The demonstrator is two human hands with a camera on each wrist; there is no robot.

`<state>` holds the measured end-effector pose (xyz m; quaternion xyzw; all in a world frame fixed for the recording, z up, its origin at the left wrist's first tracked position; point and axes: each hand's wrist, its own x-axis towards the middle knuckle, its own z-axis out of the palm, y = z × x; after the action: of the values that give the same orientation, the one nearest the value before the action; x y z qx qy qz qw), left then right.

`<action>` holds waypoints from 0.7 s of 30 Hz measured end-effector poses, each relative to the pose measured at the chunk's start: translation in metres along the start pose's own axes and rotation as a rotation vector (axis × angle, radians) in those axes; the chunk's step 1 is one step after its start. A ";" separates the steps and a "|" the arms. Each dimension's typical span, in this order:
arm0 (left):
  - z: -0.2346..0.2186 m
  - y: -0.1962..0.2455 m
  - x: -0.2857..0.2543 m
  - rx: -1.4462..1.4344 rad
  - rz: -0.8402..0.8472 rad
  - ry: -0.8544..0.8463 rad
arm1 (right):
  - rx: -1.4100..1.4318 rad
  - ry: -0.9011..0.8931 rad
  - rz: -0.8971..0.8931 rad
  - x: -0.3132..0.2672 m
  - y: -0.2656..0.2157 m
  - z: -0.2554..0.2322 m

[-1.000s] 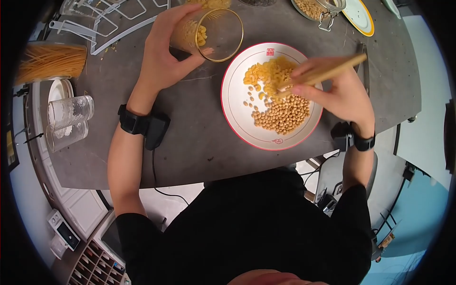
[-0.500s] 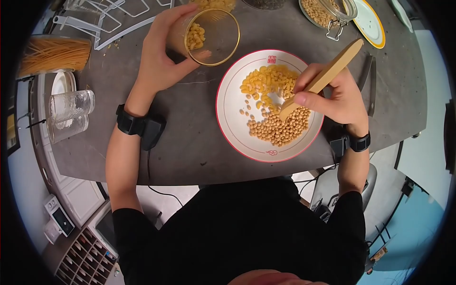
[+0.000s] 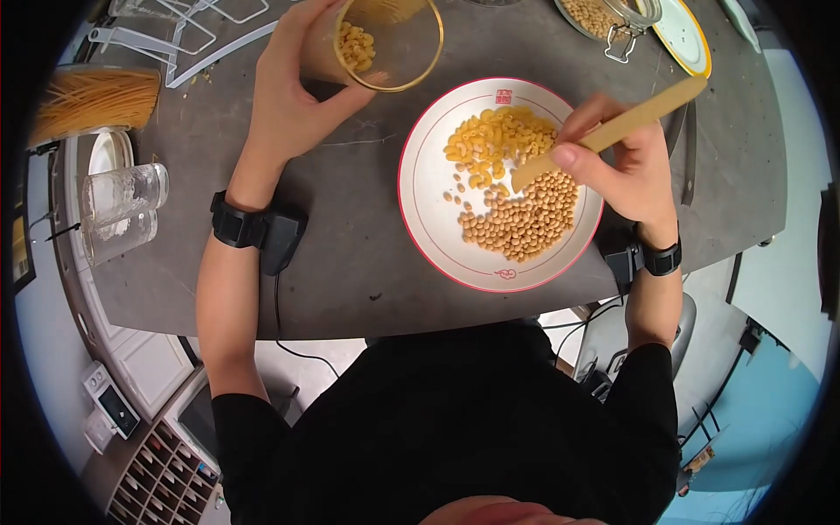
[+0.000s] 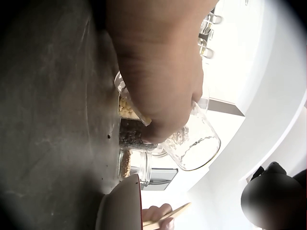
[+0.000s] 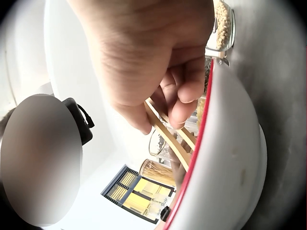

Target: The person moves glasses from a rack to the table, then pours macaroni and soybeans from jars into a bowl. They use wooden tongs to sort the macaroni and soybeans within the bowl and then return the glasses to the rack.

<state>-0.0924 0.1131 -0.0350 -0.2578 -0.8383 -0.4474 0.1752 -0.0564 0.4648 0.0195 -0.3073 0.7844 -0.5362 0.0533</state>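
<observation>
My left hand grips a clear, gold-rimmed glass, tilted with its mouth toward the bowl and some macaroni inside. In my right hand, thumb and fingers pinch wooden tongs; the right wrist view shows both tong arms reaching over the bowl's rim. The white, red-rimmed bowl holds macaroni at its far side and round tan beans at its near side. Over the place where these two piles meet, the tong tips sit close together. No piece shows clearly between them.
A clip-top jar of beans and a yellow-rimmed plate stand at the back right. At left are a white wire rack, a container of spaghetti and drinking glasses. A dark jar stands behind.
The tongs went from the macaroni toward the beans, then partway back, their handle swinging outward to the right. My left hand still holds the glass, with its macaroni now more visible.
</observation>
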 end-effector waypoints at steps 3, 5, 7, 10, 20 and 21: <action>-0.002 0.010 0.005 0.035 0.052 -0.019 | -0.069 -0.034 0.010 -0.002 -0.003 0.007; -0.001 0.013 0.007 0.062 0.078 -0.033 | -0.081 -0.040 0.052 -0.003 -0.004 0.012; 0.000 0.013 0.009 0.088 0.176 -0.022 | -0.079 -0.057 0.071 -0.002 -0.005 0.015; -0.001 0.014 0.008 0.104 0.172 -0.022 | -0.089 -0.064 0.071 -0.004 -0.005 0.015; -0.002 0.016 0.007 0.145 0.246 -0.004 | 0.325 0.257 0.066 0.004 -0.020 0.020; -0.002 0.017 0.006 0.148 0.260 -0.007 | 0.319 0.232 -0.006 0.011 -0.026 0.019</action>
<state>-0.0874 0.1215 -0.0196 -0.3521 -0.8292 -0.3570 0.2471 -0.0469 0.4376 0.0367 -0.2333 0.6893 -0.6859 0.0089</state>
